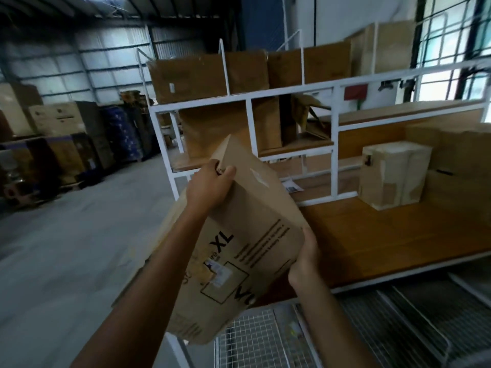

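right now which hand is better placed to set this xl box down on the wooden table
Right, probably. The right hand holds the flat cardboard box at its lower edge, just beside the wooden table. The left hand grips the top edge, higher up and farther from the table top.

Of the person, only the two arms are seen. The left forearm (164, 261) is bare along all its visible length, and the left hand (210, 183) is bare as well; its thumb (228, 171) and knuckles can be made out. The right forearm (329, 328) and the right hand (305, 258) are likewise uncovered. Of the right hand, only the wrist and the thumb side are shown, slightly blurred.
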`<action>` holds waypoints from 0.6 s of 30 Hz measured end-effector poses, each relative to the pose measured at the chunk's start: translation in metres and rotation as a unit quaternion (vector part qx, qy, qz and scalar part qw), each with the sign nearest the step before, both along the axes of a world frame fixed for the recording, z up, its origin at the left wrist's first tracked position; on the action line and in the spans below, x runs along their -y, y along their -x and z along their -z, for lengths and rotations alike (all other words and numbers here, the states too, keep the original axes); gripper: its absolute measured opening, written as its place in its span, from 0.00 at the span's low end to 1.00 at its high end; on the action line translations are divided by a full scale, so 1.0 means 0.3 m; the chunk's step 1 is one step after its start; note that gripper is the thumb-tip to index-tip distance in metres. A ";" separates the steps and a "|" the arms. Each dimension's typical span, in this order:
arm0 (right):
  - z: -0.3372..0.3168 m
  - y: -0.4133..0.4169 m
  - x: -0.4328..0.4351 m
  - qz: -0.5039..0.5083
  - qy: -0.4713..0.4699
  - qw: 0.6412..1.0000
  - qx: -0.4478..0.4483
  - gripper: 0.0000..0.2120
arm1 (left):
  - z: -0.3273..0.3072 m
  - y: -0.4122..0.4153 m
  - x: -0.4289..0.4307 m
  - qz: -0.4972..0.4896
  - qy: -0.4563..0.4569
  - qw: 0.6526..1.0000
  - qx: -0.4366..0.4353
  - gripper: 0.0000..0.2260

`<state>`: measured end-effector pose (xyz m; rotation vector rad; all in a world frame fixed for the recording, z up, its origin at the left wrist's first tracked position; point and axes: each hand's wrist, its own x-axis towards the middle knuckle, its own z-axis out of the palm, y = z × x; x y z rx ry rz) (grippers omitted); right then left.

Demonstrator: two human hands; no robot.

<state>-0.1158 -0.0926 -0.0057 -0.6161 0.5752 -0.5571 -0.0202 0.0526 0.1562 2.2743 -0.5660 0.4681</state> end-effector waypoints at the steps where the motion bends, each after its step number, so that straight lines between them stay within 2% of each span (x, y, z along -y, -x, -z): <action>1: -0.041 0.004 -0.004 0.004 0.012 1.000 0.006 0.17 | -0.014 -0.001 -0.026 0.002 0.025 1.000 -0.012 0.23; 4: -0.142 0.003 0.005 0.016 0.058 0.998 0.017 0.15 | -0.027 0.000 -0.102 0.005 0.110 0.993 -0.042 0.24; 10: -0.256 0.010 -0.006 0.028 0.190 0.981 -0.002 0.22 | 0.059 0.007 -0.198 0.031 0.261 0.961 -0.084 0.18; 13: -0.333 0.013 -0.018 0.050 0.252 0.966 -0.011 0.16 | 0.115 -0.023 -0.222 0.027 0.331 0.931 -0.154 0.22; 16: -0.391 0.005 -0.022 0.058 0.315 0.947 -0.033 0.09 | 0.185 -0.022 -0.225 0.048 0.400 0.889 -0.217 0.18; 18: -0.408 0.001 -0.024 0.066 0.364 0.928 -0.049 0.11 | 0.213 -0.015 -0.217 0.070 0.419 0.877 -0.223 0.15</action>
